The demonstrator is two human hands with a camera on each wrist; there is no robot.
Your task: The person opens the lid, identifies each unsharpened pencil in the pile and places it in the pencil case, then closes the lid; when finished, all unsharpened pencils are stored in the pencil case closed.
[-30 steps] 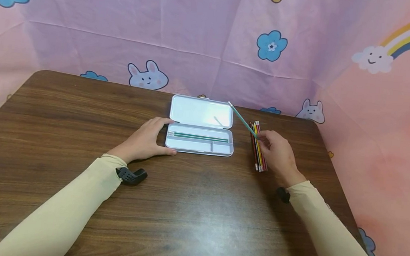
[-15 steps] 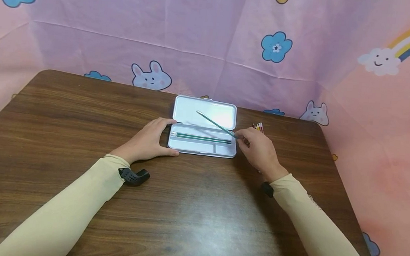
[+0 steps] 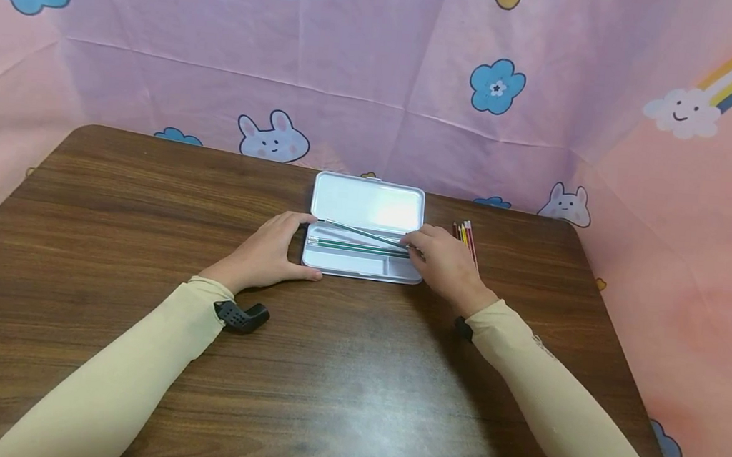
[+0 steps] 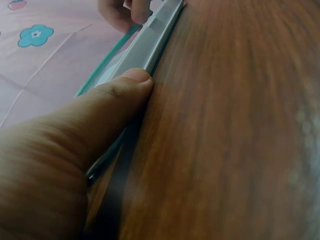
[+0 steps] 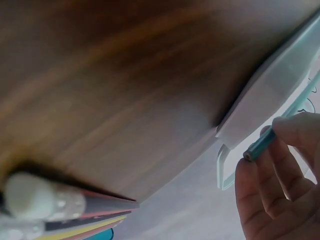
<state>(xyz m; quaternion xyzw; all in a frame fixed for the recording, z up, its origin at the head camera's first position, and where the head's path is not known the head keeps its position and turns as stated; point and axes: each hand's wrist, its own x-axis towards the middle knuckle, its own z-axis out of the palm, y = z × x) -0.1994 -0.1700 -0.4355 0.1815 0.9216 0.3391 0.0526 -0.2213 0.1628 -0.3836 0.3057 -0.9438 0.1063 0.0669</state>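
A white pencil case [image 3: 347, 263] lies on the table with its lid [image 3: 358, 201] raised at the back. My left hand [image 3: 266, 252] holds its left end, thumb along the front side and fingers at the back near the hinge. In the left wrist view the thumb [image 4: 107, 102] lies against the case's side. My right hand [image 3: 446, 263] pinches a green pencil [image 3: 365, 235] near its right end, slanted over the case's back compartment. The right wrist view shows that pencil [image 5: 261, 144] between thumb and fingers. Green pencils [image 3: 351, 247] with white erasers lie in the back compartment.
Right of the case, partly behind my right hand, lies a bunch of coloured pencils [image 3: 467, 233]; their eraser ends [image 5: 30, 197] show close up in the right wrist view. A patterned cloth [image 3: 365, 78] hangs behind the wooden table [image 3: 302, 381].
My right hand has carried the green pencil left from beside the coloured bunch to over the case and lowered it. My left hand stays at the case's left end.
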